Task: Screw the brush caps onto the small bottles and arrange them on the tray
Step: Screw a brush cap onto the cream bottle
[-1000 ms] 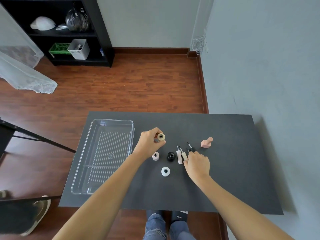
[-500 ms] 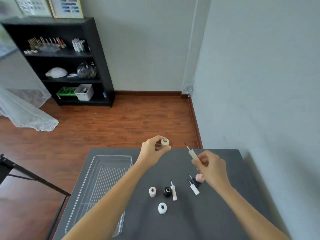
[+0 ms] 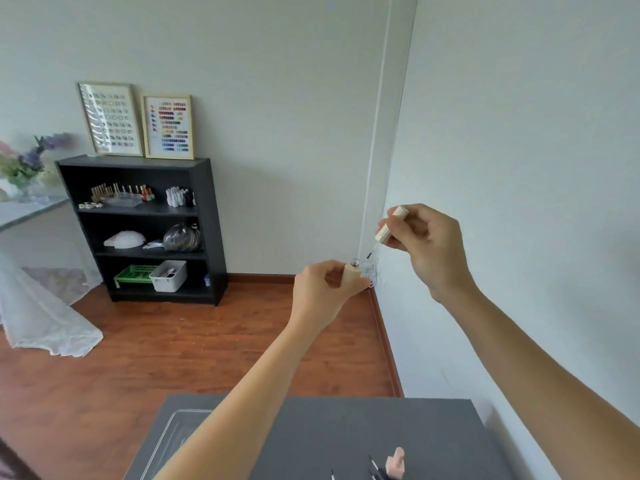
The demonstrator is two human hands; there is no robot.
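My left hand (image 3: 320, 292) is raised in front of me and grips a small beige bottle (image 3: 352, 273) upright, its threaded neck showing on top. My right hand (image 3: 426, 244) holds a beige brush cap (image 3: 390, 225) tilted, with the brush tip pointing down-left just above and to the right of the bottle's neck. The tip and neck are apart. At the bottom edge, a pink bottle with its cap (image 3: 395, 464) and two loose brush caps (image 3: 373, 467) lie on the dark table (image 3: 433, 441). A corner of the clear tray (image 3: 175, 431) shows at lower left.
A grey wall (image 3: 519, 168) stands close on the right. A black shelf unit (image 3: 145, 230) with bottles, a green basket and a white bin is across the wooden floor (image 3: 207, 348). White netting (image 3: 41, 320) lies at far left.
The view has tilted up, so most of the table has dropped out of sight. Both hands rose, and the brush cap came over the bottle's neck.
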